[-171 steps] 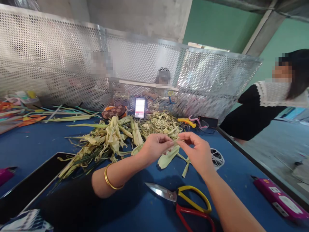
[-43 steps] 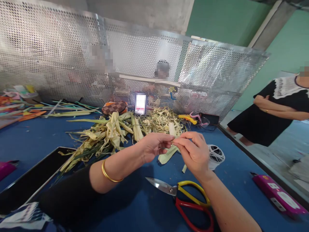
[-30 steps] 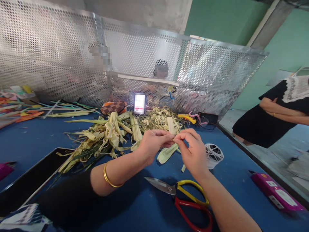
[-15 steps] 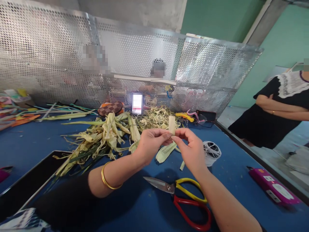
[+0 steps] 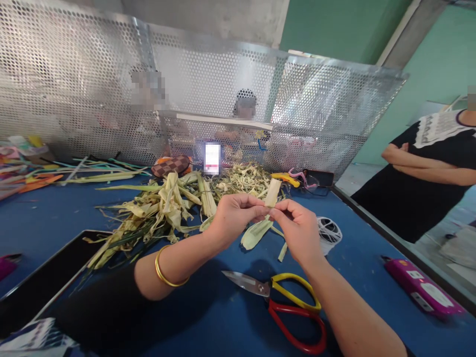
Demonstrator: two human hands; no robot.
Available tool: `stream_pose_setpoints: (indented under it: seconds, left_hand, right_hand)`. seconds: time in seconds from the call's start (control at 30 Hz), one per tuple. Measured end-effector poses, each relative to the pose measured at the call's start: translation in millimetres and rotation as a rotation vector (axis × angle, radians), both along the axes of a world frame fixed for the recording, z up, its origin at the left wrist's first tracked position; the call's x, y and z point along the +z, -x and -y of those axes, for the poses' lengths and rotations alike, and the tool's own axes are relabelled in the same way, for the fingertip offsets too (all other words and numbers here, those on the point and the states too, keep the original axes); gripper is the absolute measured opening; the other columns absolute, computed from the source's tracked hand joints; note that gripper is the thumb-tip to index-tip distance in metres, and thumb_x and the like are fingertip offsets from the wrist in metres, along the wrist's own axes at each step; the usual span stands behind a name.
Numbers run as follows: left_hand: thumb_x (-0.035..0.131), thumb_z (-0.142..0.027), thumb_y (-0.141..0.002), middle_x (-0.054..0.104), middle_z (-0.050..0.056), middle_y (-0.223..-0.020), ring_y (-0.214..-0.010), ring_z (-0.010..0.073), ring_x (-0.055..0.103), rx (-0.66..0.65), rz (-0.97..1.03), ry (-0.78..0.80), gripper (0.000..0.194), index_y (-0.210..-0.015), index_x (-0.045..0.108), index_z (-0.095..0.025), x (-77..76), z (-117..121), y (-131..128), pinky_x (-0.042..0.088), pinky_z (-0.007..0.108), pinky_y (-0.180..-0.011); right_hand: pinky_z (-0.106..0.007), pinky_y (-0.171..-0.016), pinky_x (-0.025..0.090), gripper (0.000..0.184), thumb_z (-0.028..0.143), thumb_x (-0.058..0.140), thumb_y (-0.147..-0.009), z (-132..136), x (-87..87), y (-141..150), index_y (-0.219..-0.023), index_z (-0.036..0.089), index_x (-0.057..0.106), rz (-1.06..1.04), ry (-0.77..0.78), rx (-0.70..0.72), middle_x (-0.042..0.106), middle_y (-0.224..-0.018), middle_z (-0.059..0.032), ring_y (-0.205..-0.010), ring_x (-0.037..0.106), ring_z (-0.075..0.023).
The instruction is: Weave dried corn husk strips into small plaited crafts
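Between my fingertips stands a pale strip of corn husk (image 5: 273,193). My left hand (image 5: 235,218) pinches its lower end from the left, and my right hand (image 5: 296,229) pinches it from the right, the two thumbs almost meeting. Beneath them a broader green husk piece (image 5: 256,234) lies on the blue table (image 5: 208,307), with a small cut strip (image 5: 282,252) beside it. Closer to me rest scissors (image 5: 266,290) with one yellow and one red handle, blades pointing left.
A heap of husks (image 5: 171,203) spreads left of my hands, with shredded bits (image 5: 245,178) behind. To the right are a white string roll (image 5: 329,233) and a purple device (image 5: 420,287). A perforated metal screen (image 5: 215,74) backs the table. A person (image 5: 427,163) stands at the right, arms folded.
The husk strip has tilted to the right and shows more width. Both hands have shifted slightly right, still pinching it. The person at the right has moved a little to the left in view.
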State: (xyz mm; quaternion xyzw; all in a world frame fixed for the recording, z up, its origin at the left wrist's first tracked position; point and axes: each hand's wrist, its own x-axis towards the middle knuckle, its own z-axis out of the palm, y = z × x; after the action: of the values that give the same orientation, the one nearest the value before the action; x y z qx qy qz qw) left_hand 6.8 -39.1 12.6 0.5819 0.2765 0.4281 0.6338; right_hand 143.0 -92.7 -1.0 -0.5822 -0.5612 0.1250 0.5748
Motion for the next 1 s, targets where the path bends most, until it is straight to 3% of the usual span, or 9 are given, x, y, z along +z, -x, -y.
stream_pose_setpoints:
  seconds: [0.17,0.47,0.7,0.87,1.0]
  left_hand:
    - [0.074,-0.024,-0.062,0.064,0.001,-0.063,-0.056,0.0083,0.056,-0.079,0.034,0.135,0.015,-0.066,0.064,-0.013,-3.9,-4.8,-1.0,0.047,0.023,-0.061]
    - [0.075,-0.03,-0.062,0.06,-0.001,-0.064,-0.061,0.0093,0.056,-0.075,-0.036,0.059,0.021,-0.065,0.061,-0.014,-4.7,-2.4,-1.2,0.047,0.022,-0.059]
    - [0.075,-0.034,-0.06,0.063,0.001,-0.064,-0.06,0.009,0.055,-0.059,-0.036,0.06,0.023,-0.066,0.064,-0.014,-6.1,-7.6,0.5,0.045,0.024,-0.064]
    - [0.072,-0.029,-0.062,0.06,0.0,-0.061,-0.057,0.0081,0.051,-0.049,-0.068,0.026,0.017,-0.062,0.063,-0.015,-5.3,-6.8,0.3,0.042,0.022,-0.059]
    - [0.07,-0.029,-0.065,0.059,0.001,-0.061,-0.058,0.0085,0.051,-0.037,-0.055,0.053,0.016,-0.062,0.064,-0.015,-3.4,-6.3,1.6,0.041,0.021,-0.056]
  right_hand:
    - [-0.028,-0.063,0.043,0.012,0.029,0.061,-0.075,-3.4,-0.5,-3.7,-0.069,0.019,0.063,-0.113,0.031,0.147,0.063,-0.062,0.0004,-0.063,0.056,-0.0159]
    - [-0.026,-0.053,0.037,0.018,0.032,0.058,-0.074,-1.8,1.8,-3.2,-0.062,0.019,0.058,0.061,0.097,0.04,0.055,-0.054,0.0018,-0.054,0.048,-0.0138]
    - [-0.029,-0.064,0.044,0.016,0.032,0.059,-0.076,-1.2,4.6,-4.5,-0.07,0.018,0.064,-0.124,0.153,0.235,0.063,-0.064,0.0,-0.065,0.057,-0.0161]
    - [-0.027,-0.058,0.043,0.016,0.031,0.059,-0.077,-1.9,-0.7,-3.8,-0.068,0.018,0.061,-0.013,0.105,0.155,0.06,-0.059,0.0006,-0.058,0.054,-0.0151]
    - [-0.029,-0.064,0.046,0.008,0.025,0.058,-0.08,-1.5,-1.9,-2.4,-0.074,0.02,0.06,0.259,-0.115,0.042,0.061,-0.07,-0.001,-0.067,0.057,-0.0165]
